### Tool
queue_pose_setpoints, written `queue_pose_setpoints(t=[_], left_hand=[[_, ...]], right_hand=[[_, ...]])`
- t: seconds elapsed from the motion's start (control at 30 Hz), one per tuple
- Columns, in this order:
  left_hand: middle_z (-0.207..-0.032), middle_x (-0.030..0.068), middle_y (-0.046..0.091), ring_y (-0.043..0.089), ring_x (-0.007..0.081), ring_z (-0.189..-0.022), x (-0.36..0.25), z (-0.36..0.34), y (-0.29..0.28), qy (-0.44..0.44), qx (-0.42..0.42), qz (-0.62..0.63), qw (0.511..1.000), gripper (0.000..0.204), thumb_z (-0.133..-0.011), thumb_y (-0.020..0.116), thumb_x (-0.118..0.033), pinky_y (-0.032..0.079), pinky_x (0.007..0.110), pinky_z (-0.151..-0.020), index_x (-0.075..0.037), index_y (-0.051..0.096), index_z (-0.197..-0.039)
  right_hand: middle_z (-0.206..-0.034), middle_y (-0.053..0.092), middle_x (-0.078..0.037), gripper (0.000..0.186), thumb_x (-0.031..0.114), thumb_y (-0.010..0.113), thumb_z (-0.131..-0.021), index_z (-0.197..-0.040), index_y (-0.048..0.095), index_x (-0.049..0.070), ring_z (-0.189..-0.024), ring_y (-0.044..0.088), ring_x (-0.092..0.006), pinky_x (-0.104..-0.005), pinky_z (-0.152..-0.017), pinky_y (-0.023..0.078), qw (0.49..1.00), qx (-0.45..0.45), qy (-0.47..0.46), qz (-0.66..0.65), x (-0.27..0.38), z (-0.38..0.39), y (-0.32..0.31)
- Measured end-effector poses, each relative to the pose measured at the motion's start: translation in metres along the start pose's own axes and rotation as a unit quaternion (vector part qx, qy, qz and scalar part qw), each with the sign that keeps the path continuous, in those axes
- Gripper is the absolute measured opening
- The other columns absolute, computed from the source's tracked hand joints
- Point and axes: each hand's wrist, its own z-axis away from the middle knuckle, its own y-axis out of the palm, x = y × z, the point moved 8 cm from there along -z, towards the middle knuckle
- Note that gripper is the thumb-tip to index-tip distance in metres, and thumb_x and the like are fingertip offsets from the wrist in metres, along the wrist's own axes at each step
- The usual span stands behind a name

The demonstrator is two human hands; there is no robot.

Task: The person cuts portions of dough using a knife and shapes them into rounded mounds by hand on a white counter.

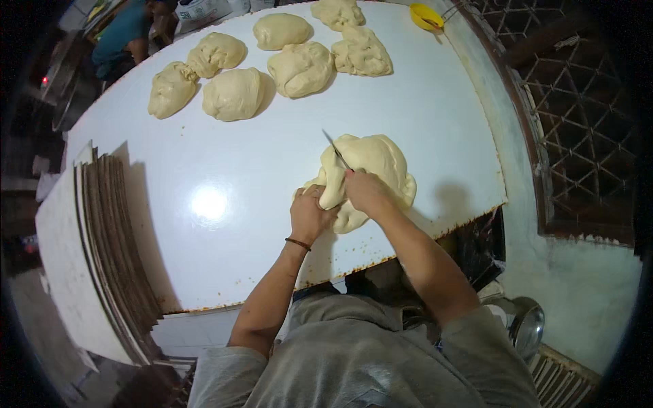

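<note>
A large, pale mass of dough (pixel 381 160) lies on the white table near its front edge. My right hand (pixel 366 192) is closed round a knife (pixel 335 147), whose blade points up and to the left across the dough's left part. At the lower left of the mass, my left hand (pixel 313 214) grips a fold of dough, its fingers partly hidden under it. A brown bracelet (pixel 298 243) circles my left wrist.
Several dough lumps (pixel 300 69) sit along the table's far side. A stack of thin boards (pixel 112 245) stands at the left edge. A yellow bowl (pixel 426 17) lies at the far right corner, near a metal grille (pixel 578 102). A person in teal (pixel 121 37) is at the far left.
</note>
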Motion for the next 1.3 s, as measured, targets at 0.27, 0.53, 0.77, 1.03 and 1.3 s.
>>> queue_pose_setpoints(t=[0.27,0.53,0.77,1.03,1.3], left_hand=[[-0.097,0.0172,0.076,0.071,0.0352,-0.091,0.017,0.078,-0.016,-0.016,0.004,0.094,0.995,0.034,-0.077,0.084,-0.022,0.056,0.041,-0.085,-0.004,0.076,-0.105],[-0.092,0.0117,0.078,0.069,0.0113,-0.082,0.041,0.139,-0.053,-0.161,0.081,0.162,0.970,0.029,-0.079,0.082,-0.011,0.055,0.029,-0.075,0.004,0.074,-0.103],[-0.093,0.0060,0.075,0.067,0.0113,-0.085,0.056,0.177,-0.112,-0.239,0.033,0.165,0.956,0.021,-0.081,0.076,-0.002,0.054,0.027,-0.079,0.004,0.072,-0.101],[-0.129,0.0184,0.056,0.053,0.0295,-0.120,0.096,0.166,-0.133,-0.225,0.006,0.039,0.974,0.068,-0.073,0.085,-0.023,0.047,0.046,-0.097,0.004,0.056,-0.128],[-0.168,0.0298,0.015,0.009,0.0580,-0.153,0.029,0.148,-0.020,0.043,0.128,-0.380,0.915,0.151,-0.044,0.093,-0.067,0.018,0.088,-0.103,0.003,0.026,-0.160]], right_hand=[[-0.097,0.070,-0.031,0.048,0.038,0.037,-0.111,-0.109,0.059,-0.004,-0.091,0.069,-0.0493,-0.0573,-0.079,0.055,0.996,-0.030,0.062,-0.062,-0.017,0.079,0.043],[-0.080,0.068,-0.030,0.046,0.039,0.039,-0.111,-0.112,0.057,-0.004,-0.078,0.067,-0.0509,-0.0594,-0.071,0.054,0.997,-0.063,0.012,-0.038,-0.038,0.127,0.082],[-0.083,0.067,-0.028,0.040,0.039,0.044,-0.110,-0.114,0.057,0.001,-0.079,0.067,-0.0508,-0.0598,-0.069,0.054,0.989,-0.119,-0.056,-0.062,-0.036,0.170,0.089],[-0.092,0.067,-0.031,0.037,0.043,0.047,-0.107,-0.118,0.056,0.009,-0.084,0.065,-0.0532,-0.0610,-0.072,0.051,0.991,0.019,0.068,-0.117,-0.121,0.242,0.156],[-0.097,0.065,-0.025,0.045,0.040,0.044,-0.111,-0.126,0.053,-0.002,-0.091,0.065,-0.0442,-0.0534,-0.079,0.049,0.928,-0.251,0.238,-0.139,-0.254,0.212,0.070]])
